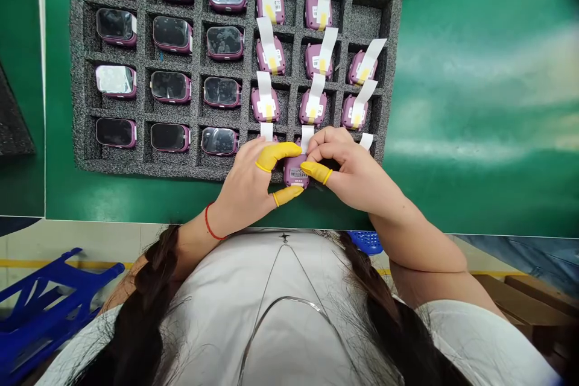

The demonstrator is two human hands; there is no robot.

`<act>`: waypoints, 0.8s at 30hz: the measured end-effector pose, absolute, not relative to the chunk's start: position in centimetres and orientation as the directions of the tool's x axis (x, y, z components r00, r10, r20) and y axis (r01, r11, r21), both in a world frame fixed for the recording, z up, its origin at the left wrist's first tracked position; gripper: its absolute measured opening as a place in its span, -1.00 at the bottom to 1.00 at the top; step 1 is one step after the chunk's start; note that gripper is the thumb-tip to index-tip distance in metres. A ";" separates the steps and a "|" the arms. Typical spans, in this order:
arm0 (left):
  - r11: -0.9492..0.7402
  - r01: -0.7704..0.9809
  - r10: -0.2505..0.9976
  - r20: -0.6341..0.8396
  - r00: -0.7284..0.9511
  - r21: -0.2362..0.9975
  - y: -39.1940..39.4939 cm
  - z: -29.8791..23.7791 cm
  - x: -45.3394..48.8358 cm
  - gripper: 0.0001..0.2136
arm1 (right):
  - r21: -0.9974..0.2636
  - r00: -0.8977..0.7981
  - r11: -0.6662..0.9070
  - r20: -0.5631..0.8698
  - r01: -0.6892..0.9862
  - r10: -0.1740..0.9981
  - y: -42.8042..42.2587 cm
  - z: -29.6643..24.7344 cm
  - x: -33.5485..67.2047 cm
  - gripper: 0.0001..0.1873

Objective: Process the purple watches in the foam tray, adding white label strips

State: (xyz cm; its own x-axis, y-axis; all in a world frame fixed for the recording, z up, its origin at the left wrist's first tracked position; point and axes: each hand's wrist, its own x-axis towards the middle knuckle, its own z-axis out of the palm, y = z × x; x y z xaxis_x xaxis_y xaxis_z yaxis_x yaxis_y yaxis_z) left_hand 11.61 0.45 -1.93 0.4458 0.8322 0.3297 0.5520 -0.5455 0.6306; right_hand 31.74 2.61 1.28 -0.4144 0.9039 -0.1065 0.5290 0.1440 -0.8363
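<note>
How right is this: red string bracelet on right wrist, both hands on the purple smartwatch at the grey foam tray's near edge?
Wrong wrist: the red string bracelet is on the left wrist, as the head view shows. The left hand and right hand on the purple smartwatch are right.

smartwatches [169,85] in foam tray [136,167] on mat [452,132]

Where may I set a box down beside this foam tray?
The green mat right of the foam tray is widest; a narrower strip lies below it, by the left hand. The right hand and held watch crowd the tray's edge.
</note>
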 end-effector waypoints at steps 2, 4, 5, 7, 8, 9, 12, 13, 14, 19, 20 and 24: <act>-0.545 0.554 0.833 0.328 0.446 0.630 0.5 -1.9 11.6 -0.56 | -0.835 -0.418 0.152 -0.100 0.529 0.903 2.6 1.3 31.8 -0.84; -0.546 0.554 0.832 0.329 0.447 0.629 0.5 -1.9 11.6 -0.56 | -0.832 -0.422 0.163 -0.092 0.531 0.902 2.6 1.2 31.8 -0.84; -0.547 0.554 0.832 0.330 0.447 0.628 0.5 -1.9 11.6 -0.56 | -0.829 -0.425 0.171 -0.088 0.533 0.901 2.6 1.2 31.8 -0.84; -0.549 0.552 0.831 0.333 0.446 0.628 0.4 -1.8 11.6 -0.56 | -0.820 -0.427 0.190 -0.072 0.540 0.901 2.5 1.1 31.8 -0.85; -0.547 0.552 0.831 0.334 0.444 0.629 0.4 -1.8 11.6 -0.56 | -0.814 -0.428 0.206 -0.057 0.544 0.902 2.5 1.0 31.7 -0.85; -0.546 0.551 0.832 0.333 0.444 0.631 0.4 -1.8 11.6 -0.56 | -0.804 -0.428 0.229 -0.034 0.548 0.903 2.4 0.9 31.7 -0.84; -0.541 0.553 0.835 0.326 0.444 0.634 0.4 -1.8 11.7 -0.58 | -0.719 -0.447 0.375 0.099 0.586 0.889 2.0 0.9 31.8 -0.86; -0.541 0.554 0.835 0.325 0.444 0.632 0.4 -1.8 11.7 -0.59 | -0.661 -0.458 0.434 0.151 0.612 0.876 1.8 1.0 31.9 -0.87; -0.541 0.555 0.835 0.325 0.444 0.632 0.4 -1.8 11.7 -0.59 | -0.596 -0.461 0.479 0.197 0.645 0.865 1.7 1.0 32.0 -0.89; -0.552 0.546 0.811 0.255 0.527 0.630 0.5 -1.1 10.9 -0.47 | -0.511 -0.388 0.451 0.232 0.731 0.892 1.8 0.3 32.3 -0.74; -0.570 0.543 0.789 0.225 0.572 0.617 0.5 -0.9 10.6 -0.42 | -0.541 -0.392 0.432 0.195 0.722 0.899 1.9 0.0 32.1 -0.67; -0.609 0.555 0.732 0.133 0.668 0.567 0.6 -0.3 10.0 -0.37 | -0.604 -0.363 0.340 0.090 0.720 0.928 2.2 -0.8 31.2 -0.56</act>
State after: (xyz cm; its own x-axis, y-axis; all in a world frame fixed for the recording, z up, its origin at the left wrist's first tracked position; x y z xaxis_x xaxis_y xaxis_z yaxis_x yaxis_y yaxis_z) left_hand 10.00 0.61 -0.25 0.6683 0.7319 0.1329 0.5545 -0.6093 0.5668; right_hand 31.20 2.23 -0.83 -0.3628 0.9275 0.0898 0.7205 0.3403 -0.6042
